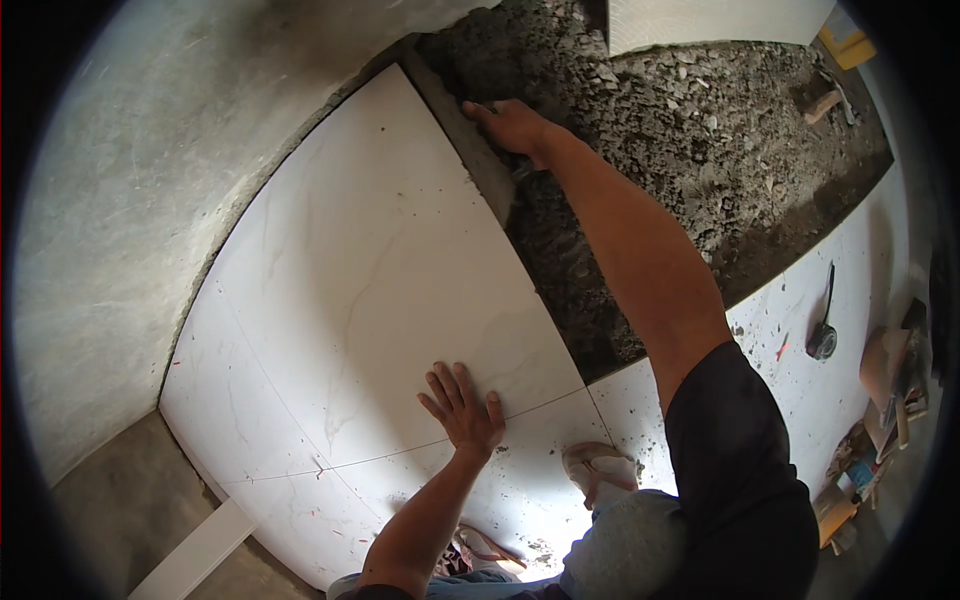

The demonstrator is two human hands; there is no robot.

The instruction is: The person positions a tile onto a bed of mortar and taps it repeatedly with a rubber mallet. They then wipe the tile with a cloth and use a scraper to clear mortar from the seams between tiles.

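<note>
A large white marbled floor tile [360, 270] lies beside the grey wall. My left hand [465, 412] rests flat on its near part, fingers spread, close to the joint with the nearer tiles. My right arm stretches far forward over the rough mortar bed [680, 150]. Beyond the tile's right edge, my right hand [512, 130] is low over a smooth grey strip [470, 145], its fingers mostly curled. What it holds is hidden beneath it; a small pale edge shows below the palm.
Another pale tile [710, 22] stands at the far side, near a yellow object [850, 45]. A wooden-handled tool [825, 105] lies on the mortar. To the right, a tape measure [822, 340] sits on white tiles; assorted tools [890, 390] lie beyond. A white strip [200, 550] lies lower left.
</note>
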